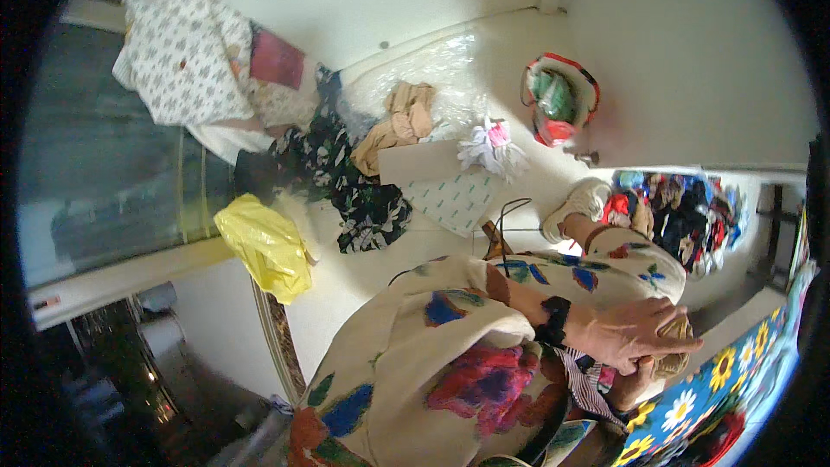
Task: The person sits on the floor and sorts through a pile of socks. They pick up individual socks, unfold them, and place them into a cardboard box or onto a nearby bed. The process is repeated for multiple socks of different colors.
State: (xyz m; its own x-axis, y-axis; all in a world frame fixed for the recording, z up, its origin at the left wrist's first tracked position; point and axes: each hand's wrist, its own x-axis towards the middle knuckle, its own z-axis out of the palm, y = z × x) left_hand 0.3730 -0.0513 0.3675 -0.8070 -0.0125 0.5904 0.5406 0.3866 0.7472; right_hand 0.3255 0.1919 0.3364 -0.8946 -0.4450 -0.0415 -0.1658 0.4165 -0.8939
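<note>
While a yellow bag (266,246) and dark floral cloth (372,216) lie on the floor (337,298), the left hand (633,331) curls over a beige bundle (672,361) beside sunflower-print fabric (705,389), partly blocking the right hand (633,389), whose grip I cannot tell.

Two of my hands (627,333) are right of the green-dashed white sheet (454,201), itself one, with one black wristband (553,320) and one tan bundle (672,350) at my fingers. I count one woven shoe (577,207) just right of that sheet, one red-rimmed bag (584,91) above and right of it, one white ruffled cloth (484,154) at its upper right, one tan cloth (402,117) above it, one black floral garment (372,216) on its left, and one yellow plastic bag (264,246) further left. Well right lies one clothes heap (679,216), its pieces too overlapped to count.
</note>
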